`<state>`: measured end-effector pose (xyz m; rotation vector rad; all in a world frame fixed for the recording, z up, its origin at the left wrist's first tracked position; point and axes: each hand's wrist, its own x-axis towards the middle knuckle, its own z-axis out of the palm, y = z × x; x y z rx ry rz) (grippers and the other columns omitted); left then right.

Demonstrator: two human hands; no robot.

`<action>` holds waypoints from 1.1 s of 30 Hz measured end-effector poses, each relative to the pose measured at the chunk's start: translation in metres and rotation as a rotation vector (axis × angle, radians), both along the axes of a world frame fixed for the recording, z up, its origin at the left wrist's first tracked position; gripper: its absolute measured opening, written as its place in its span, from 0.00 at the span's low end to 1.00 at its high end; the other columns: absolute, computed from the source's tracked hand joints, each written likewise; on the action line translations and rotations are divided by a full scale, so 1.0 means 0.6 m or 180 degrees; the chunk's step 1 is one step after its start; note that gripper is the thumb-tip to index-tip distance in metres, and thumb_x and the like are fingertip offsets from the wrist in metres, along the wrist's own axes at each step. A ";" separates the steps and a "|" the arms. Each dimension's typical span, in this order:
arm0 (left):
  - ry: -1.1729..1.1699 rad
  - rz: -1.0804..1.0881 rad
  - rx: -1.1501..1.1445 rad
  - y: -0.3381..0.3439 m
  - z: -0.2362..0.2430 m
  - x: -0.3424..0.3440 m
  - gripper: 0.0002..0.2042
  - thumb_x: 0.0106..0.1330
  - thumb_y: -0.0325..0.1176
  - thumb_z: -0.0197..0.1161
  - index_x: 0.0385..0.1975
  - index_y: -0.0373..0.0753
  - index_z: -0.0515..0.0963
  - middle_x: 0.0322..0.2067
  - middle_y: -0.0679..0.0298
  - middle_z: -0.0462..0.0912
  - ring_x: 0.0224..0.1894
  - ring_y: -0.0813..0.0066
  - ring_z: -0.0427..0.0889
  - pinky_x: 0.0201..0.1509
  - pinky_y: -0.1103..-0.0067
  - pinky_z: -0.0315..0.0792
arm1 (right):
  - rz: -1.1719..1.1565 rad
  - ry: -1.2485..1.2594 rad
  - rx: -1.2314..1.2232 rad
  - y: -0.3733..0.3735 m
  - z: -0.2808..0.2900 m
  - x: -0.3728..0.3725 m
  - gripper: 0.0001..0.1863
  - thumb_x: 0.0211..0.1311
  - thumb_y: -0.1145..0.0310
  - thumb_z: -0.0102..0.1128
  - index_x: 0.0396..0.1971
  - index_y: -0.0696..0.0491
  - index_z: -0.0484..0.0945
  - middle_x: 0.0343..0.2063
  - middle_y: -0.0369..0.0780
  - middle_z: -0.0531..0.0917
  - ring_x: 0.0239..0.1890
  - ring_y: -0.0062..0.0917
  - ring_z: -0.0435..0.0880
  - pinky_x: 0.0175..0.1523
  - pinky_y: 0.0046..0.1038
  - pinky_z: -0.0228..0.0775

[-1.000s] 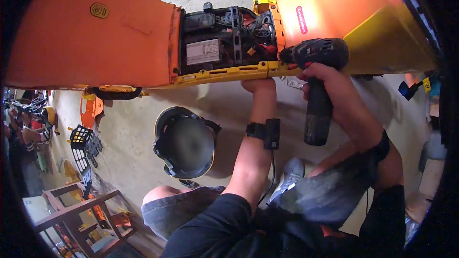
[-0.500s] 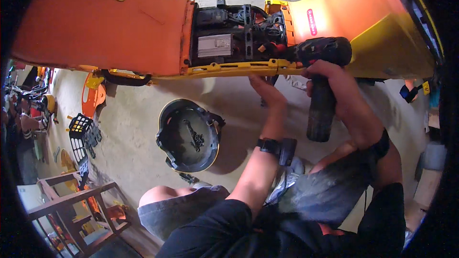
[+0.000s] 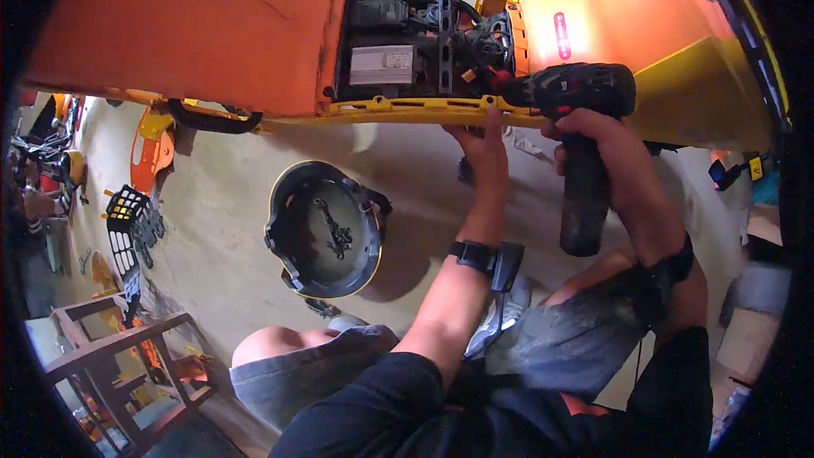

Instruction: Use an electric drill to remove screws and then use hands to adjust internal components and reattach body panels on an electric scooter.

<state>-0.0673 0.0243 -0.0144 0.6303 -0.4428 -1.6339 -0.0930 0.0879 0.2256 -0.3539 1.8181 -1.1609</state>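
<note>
My right hand (image 3: 606,140) is wrapped round the grip of a black cordless drill (image 3: 585,89) with red accents. The drill lies level, its nose pointing left at the yellow side trim (image 3: 407,110) of an orange vehicle body (image 3: 195,42); its very tip is hard to make out. Just left of the drill, my left hand (image 3: 483,148) holds the trim's lower edge, thumb up against the outer face and fingers partly hidden beneath. Above the trim, an open bay shows a silver box (image 3: 381,64), a black metal bracket (image 3: 445,42) and wiring (image 3: 492,38).
On the floor below sits an upturned round black shell (image 3: 326,229) with a yellow rim and small dark hardware (image 3: 335,229) inside. Further left are a black grille panel (image 3: 125,225), an orange part (image 3: 153,153) and a brown frame (image 3: 127,343). A grey container (image 3: 756,301) stands at right.
My left hand has turned so its thumb points up against the trim, with fingers under its edge. The drill and right hand appear slightly further right; the whole view has shifted a little.
</note>
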 end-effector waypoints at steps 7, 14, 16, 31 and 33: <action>-0.0292 0.0012 0.0129 0.006 0.034 0.012 0.46 0.63 0.31 0.66 0.70 0.38 0.35 0.62 0.52 0.59 0.62 0.65 0.65 0.65 0.72 0.63 | 0.0194 0.0310 0.0046 0.000 0.004 0.011 0.14 0.50 0.66 0.65 0.38 0.55 0.80 0.28 0.38 0.85 0.21 0.22 0.80 0.27 0.25 0.74; -0.0313 0.0366 0.0119 0.003 0.021 -0.001 0.45 0.59 0.36 0.72 0.68 0.37 0.44 0.56 0.55 0.65 0.57 0.66 0.67 0.63 0.71 0.64 | 0.0186 0.0390 0.0038 -0.005 0.004 0.015 0.15 0.50 0.68 0.64 0.39 0.56 0.79 0.28 0.39 0.85 0.21 0.22 0.80 0.27 0.25 0.75; -0.0385 0.0320 0.0119 0.002 0.017 -0.001 0.45 0.60 0.36 0.72 0.68 0.38 0.44 0.56 0.55 0.65 0.57 0.66 0.67 0.63 0.71 0.64 | 0.0192 0.0407 0.0028 -0.007 0.002 0.016 0.15 0.50 0.68 0.63 0.40 0.56 0.79 0.28 0.39 0.85 0.21 0.22 0.80 0.28 0.25 0.75; -0.0459 0.0076 0.0064 -0.002 0.013 0.012 0.49 0.61 0.33 0.68 0.70 0.36 0.33 0.61 0.51 0.61 0.60 0.65 0.68 0.66 0.71 0.62 | 0.0274 0.0365 0.0059 -0.008 -0.004 0.014 0.16 0.52 0.67 0.61 0.41 0.57 0.78 0.30 0.40 0.85 0.22 0.23 0.81 0.28 0.25 0.76; -0.0443 0.0183 0.0018 -0.010 0.003 0.028 0.48 0.62 0.32 0.68 0.69 0.36 0.34 0.61 0.51 0.60 0.60 0.65 0.67 0.66 0.71 0.61 | 0.0363 0.0323 0.0000 -0.016 -0.017 0.020 0.16 0.52 0.67 0.61 0.41 0.57 0.78 0.30 0.40 0.85 0.22 0.22 0.81 0.28 0.25 0.76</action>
